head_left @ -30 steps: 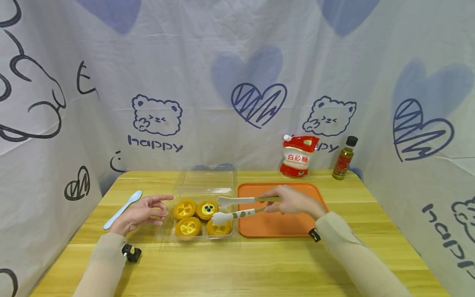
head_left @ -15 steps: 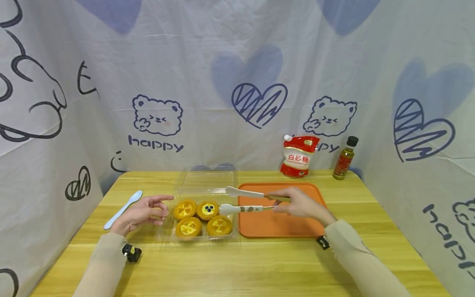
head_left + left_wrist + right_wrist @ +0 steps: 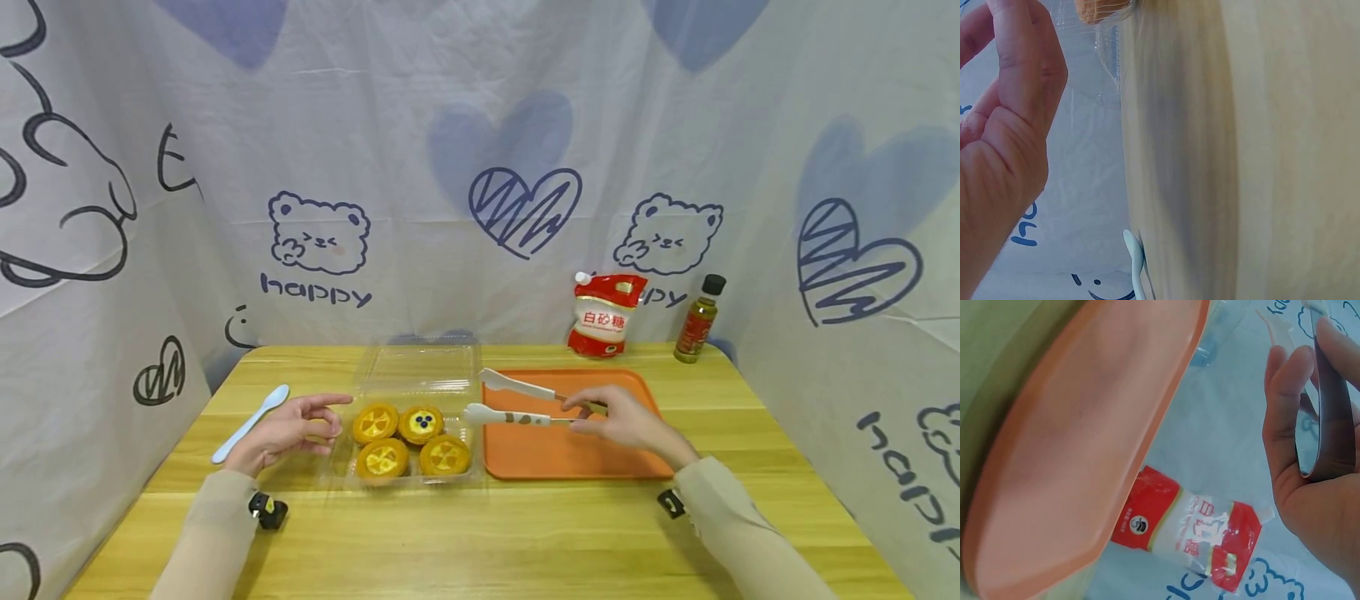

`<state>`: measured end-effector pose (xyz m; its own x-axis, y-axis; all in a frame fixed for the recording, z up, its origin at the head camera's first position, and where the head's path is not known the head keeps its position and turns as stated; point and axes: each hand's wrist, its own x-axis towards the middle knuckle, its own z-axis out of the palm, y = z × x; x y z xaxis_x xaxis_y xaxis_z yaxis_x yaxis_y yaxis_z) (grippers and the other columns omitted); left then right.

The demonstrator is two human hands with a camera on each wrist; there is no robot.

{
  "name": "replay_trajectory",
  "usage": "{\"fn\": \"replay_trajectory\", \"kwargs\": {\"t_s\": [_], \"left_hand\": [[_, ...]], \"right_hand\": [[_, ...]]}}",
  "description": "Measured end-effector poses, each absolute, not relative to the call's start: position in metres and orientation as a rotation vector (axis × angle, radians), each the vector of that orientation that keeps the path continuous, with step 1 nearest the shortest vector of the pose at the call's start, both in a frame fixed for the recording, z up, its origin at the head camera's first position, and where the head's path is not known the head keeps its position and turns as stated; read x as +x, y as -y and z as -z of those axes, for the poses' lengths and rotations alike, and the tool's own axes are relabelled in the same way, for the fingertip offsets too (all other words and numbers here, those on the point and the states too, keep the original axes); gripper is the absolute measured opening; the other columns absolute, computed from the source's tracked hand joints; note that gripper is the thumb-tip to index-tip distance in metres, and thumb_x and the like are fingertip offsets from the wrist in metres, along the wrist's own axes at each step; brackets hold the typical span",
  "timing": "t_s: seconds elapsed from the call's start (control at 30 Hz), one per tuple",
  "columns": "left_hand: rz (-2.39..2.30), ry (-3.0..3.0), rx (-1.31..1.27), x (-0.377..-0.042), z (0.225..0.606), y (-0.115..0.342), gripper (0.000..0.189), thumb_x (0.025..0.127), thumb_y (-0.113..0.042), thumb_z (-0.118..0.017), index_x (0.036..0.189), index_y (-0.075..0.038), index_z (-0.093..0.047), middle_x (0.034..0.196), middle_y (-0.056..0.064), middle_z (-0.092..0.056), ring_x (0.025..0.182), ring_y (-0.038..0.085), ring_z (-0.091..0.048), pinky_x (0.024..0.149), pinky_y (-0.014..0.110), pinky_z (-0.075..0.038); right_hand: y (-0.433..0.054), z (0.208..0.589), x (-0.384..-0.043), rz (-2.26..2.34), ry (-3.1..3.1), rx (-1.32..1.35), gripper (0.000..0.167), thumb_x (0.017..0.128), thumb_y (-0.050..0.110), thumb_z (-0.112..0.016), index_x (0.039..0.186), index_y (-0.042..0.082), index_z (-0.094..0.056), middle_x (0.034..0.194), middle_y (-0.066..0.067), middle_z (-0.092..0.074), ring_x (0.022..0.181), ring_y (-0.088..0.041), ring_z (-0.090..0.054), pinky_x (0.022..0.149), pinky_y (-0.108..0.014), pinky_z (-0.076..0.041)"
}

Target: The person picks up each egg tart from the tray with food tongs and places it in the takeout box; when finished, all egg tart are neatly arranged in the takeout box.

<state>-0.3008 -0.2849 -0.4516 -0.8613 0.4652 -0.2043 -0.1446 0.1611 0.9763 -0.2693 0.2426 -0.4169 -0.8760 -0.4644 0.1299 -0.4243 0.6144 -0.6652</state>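
My right hand (image 3: pixel 626 421) grips a pair of metal tongs (image 3: pixel 513 417) with white tips, one patterned with brown spots. The tips stand apart with nothing between them, around the left edge of the orange tray (image 3: pixel 540 462). In the right wrist view, thumb and fingers lie on either side of the tongs' bent metal band (image 3: pixel 1337 434). A clear plastic box with its lid (image 3: pixel 420 365) folded back holds several egg tarts (image 3: pixel 382 460), one topped with blueberries (image 3: pixel 422 423). My left hand (image 3: pixel 288 429) hovers at the box's left side, index finger extended, holding nothing.
A pale blue spoon (image 3: pixel 251 423) lies on the wooden table (image 3: pixel 420 542) at the far left. Behind the tray stands a red and white sugar pouch (image 3: pixel 603 317). A black-capped bottle (image 3: pixel 696 325) is at the back right, near the printed cloth backdrop (image 3: pixel 420 208).
My right hand has drawn the tongs to the right, from over the front right tart to the tray's left edge. The tarts and left hand stay put.
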Motion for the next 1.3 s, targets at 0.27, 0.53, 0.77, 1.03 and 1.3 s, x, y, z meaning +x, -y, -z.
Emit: {"fn": "replay_trajectory", "kwargs": {"t_s": [0.27,0.53,0.77,1.03,1.3], "left_hand": [[-1.743,-1.989,0.299,-0.301,0.451,0.285,0.070,0.091,-0.002,-0.065,0.151,0.002,-0.029,0.098,0.006,-0.064,0.076,0.016,-0.065,0.070,0.032,-0.061],[-1.745,-2.000,0.287,-0.297,0.452,0.286,0.070,0.091,-0.003,-0.066,0.151,0.001,-0.030,0.097,0.006,-0.064,0.076,0.017,-0.065,0.070,0.032,-0.061],[-1.751,-1.999,0.279,-0.299,0.451,0.284,0.070,0.092,-0.002,-0.063,0.151,0.003,-0.027,0.094,0.003,-0.063,0.074,0.017,-0.065,0.069,0.032,-0.061],[-1.759,-1.996,0.271,-0.299,0.450,0.282,0.069,0.092,-0.001,-0.063,0.151,0.002,-0.029,0.095,0.003,-0.063,0.074,0.017,-0.065,0.069,0.032,-0.061],[-1.772,-1.983,0.273,-0.298,0.450,0.284,0.069,0.091,-0.001,-0.064,0.151,0.001,-0.029,0.096,0.005,-0.063,0.074,0.018,-0.065,0.068,0.032,-0.061]], "right_hand": [[-0.255,0.419,-0.265,1.244,-2.760,-0.681,0.036,0.089,0.014,-0.072,0.123,0.006,-0.067,0.119,-0.012,-0.068,0.086,-0.016,-0.059,0.066,-0.027,-0.051],[-0.270,0.430,-0.261,1.311,-2.744,-0.561,0.038,0.090,0.019,-0.072,0.127,0.012,-0.065,0.127,-0.017,-0.063,0.087,-0.018,-0.056,0.075,-0.028,-0.049],[-0.280,0.437,-0.258,1.316,-2.829,-0.423,0.042,0.090,0.021,-0.072,0.130,0.012,-0.064,0.130,-0.016,-0.058,0.087,-0.020,-0.055,0.071,-0.028,-0.048],[-0.294,0.436,-0.254,1.264,-2.933,-0.415,0.043,0.091,0.015,-0.070,0.131,0.004,-0.062,0.131,-0.018,-0.058,0.090,-0.019,-0.059,0.079,-0.032,-0.049],[-0.313,0.439,-0.248,1.258,-2.971,-0.344,0.044,0.093,0.019,-0.068,0.134,0.005,-0.060,0.124,-0.019,-0.060,0.093,-0.018,-0.057,0.080,-0.030,-0.048]]}}
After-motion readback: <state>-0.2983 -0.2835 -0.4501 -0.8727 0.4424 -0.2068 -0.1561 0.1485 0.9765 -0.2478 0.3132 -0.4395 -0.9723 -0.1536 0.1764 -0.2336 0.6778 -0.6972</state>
